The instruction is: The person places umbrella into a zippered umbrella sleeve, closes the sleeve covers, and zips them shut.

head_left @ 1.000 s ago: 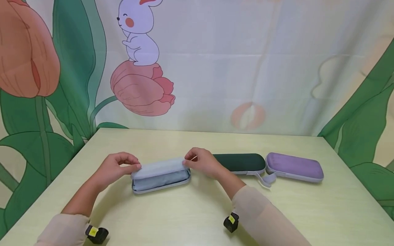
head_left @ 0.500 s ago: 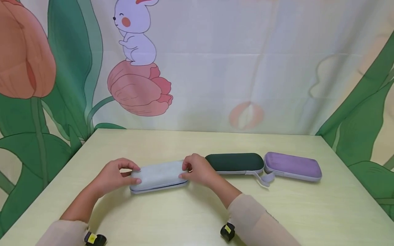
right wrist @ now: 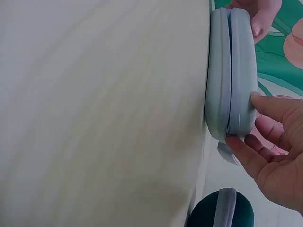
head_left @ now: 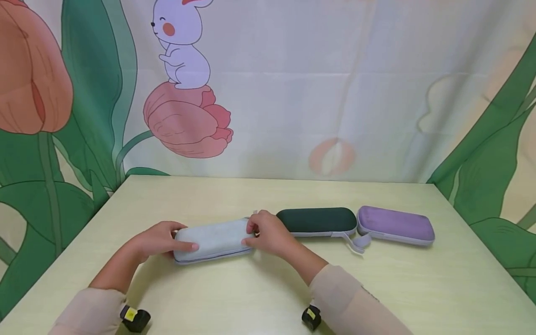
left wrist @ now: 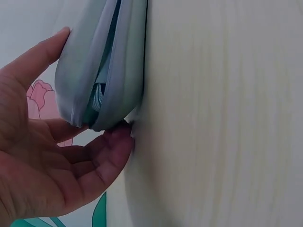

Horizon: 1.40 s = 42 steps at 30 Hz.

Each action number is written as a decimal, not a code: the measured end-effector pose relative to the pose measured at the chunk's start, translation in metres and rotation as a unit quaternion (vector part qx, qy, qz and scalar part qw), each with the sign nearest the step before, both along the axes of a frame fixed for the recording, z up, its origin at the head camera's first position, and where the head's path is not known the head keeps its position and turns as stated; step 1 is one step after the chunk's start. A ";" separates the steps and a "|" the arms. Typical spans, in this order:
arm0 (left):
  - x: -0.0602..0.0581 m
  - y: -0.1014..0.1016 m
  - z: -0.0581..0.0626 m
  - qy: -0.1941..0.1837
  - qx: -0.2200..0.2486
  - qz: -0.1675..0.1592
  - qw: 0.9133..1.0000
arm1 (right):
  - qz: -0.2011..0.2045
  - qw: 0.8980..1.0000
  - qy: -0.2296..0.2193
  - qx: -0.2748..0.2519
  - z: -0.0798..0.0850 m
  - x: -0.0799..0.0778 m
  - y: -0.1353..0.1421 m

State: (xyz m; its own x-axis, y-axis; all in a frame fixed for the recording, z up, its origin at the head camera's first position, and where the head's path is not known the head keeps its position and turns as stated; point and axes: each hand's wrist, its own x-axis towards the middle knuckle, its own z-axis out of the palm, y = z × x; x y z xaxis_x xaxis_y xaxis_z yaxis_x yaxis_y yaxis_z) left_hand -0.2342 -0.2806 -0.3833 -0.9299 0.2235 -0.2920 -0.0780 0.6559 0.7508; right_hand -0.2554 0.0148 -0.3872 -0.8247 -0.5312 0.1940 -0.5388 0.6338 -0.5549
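A light blue zippered case (head_left: 215, 238) lies on the table with its lid down. My left hand (head_left: 159, 242) grips its left end, thumb on the lid and the other fingers curled by the end. In the left wrist view the unzipped seam (left wrist: 106, 71) gapes a little, and a striped white bit (left wrist: 97, 97) shows inside. My right hand (head_left: 270, 232) pinches the case's right end. In the right wrist view, the right thumb lies on the lid and a fingertip (right wrist: 232, 142) touches the end of the zipper seam.
Right of my right hand lies a dark green case (head_left: 318, 220), and beyond it a purple case (head_left: 395, 225). Grey loop straps (head_left: 359, 243) stick out between them. A printed cloth (head_left: 284, 93) hangs behind the pale table (head_left: 234, 298).
The light blue case's raised lid has come down over its base. My left hand has shifted from the lid's corner to around the left end; my right hand has moved slightly lower.
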 end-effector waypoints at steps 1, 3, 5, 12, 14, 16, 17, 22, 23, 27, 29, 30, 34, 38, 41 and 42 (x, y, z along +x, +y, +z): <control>0.000 0.001 0.001 -0.003 0.000 0.000 1.000 | 0.001 1.000 0.004 0.005 0.000 0.000 0.000; 0.000 0.004 0.002 -0.012 0.003 0.007 1.000 | 0.004 1.000 0.012 0.013 0.001 0.000 0.001; 0.001 0.006 0.003 -0.019 0.016 0.020 0.999 | 0.011 1.000 0.017 0.017 0.002 0.001 0.003; 0.006 0.007 0.007 0.006 0.099 0.048 0.994 | -0.011 0.998 -0.008 -0.057 0.007 0.000 0.012; 0.007 0.008 0.009 0.015 0.122 0.044 0.991 | -0.026 0.996 -0.011 -0.087 0.010 0.000 0.015; 0.008 0.009 0.012 0.028 0.133 0.031 0.990 | -0.037 0.994 -0.007 -0.107 0.014 0.000 0.017; 0.009 0.010 0.015 0.034 0.134 0.024 0.990 | -0.041 0.993 -0.005 -0.114 0.015 -0.001 0.018; 0.009 0.014 0.027 0.046 0.165 0.002 0.985 | -0.050 0.991 -0.001 -0.125 0.018 -0.002 0.021; 0.009 0.014 0.029 0.044 0.174 0.000 0.984 | -0.049 0.991 -0.003 -0.125 0.019 -0.003 0.021; 0.006 0.013 0.037 0.035 0.201 -0.017 0.979 | -0.029 0.992 -0.004 -0.124 0.019 -0.004 0.023; 0.004 0.011 0.042 0.036 0.200 -0.031 0.979 | -0.008 0.992 -0.005 -0.127 0.020 -0.006 0.024; 0.003 0.011 0.044 0.036 0.201 -0.039 0.978 | 0.003 0.992 -0.008 -0.127 0.020 -0.006 0.025; 0.000 0.009 0.056 0.041 0.200 -0.078 0.976 | 0.062 0.988 -0.069 -0.124 0.024 -0.006 0.029; -0.004 0.010 0.068 0.051 0.200 -0.127 0.970 | 0.113 0.971 -0.175 -0.113 0.026 -0.003 0.030; -0.007 0.011 0.076 0.055 0.198 -0.162 0.965 | 0.132 0.959 -0.224 -0.111 0.024 0.000 0.029; -0.008 0.010 0.078 0.056 0.198 -0.173 0.963 | 0.136 0.956 -0.233 -0.114 0.023 0.001 0.029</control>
State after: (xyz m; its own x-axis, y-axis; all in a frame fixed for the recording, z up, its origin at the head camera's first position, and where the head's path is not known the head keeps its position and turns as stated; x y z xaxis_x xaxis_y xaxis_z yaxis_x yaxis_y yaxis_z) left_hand -0.2420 -0.2702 -0.3056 -0.8004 0.5990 -0.0234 0.1893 0.2895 0.9383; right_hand -0.2543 0.0438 -0.3642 -0.6870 -0.7263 -0.0238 -0.3274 0.3386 -0.8821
